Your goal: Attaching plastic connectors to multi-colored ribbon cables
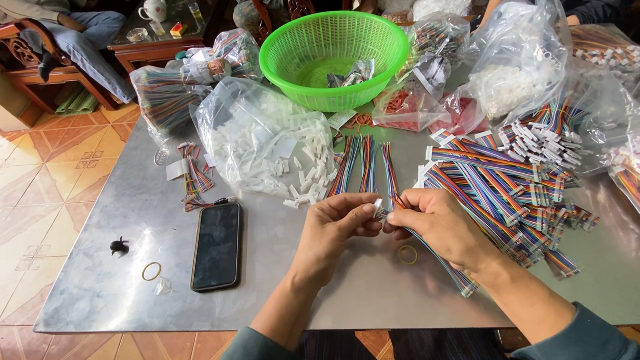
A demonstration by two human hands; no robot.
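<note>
Hands met just above the metal table [98, 284], near its front edge. Left hand [332, 229] was closed in a pinch on a small white plastic connector housing [377, 207]; right hand [436, 228] was closed round a thin rainbow ribbon cable [451, 273], fingertips at the cable end, tail trailing back under the wrist. Whether the cable end was already seated in the housing couldn't be told, fingers hid the joint.

Judged on looks: cable light & floppy, best held close to its tip so it stays stiff; housing tiny, hard, slick, prob. easy to drop, so grip by its flat sides.

Just under the right hand lay a rubber band [407, 254]. Further out: loose cables fanned ahead of the hands [365, 161], a pile of finished ribbon cables [505, 179] to the right, a torn bag of white housings [263, 142], a black phone [216, 245] to the left, a green basket [334, 55] at the back w/ more bags around it.
</note>
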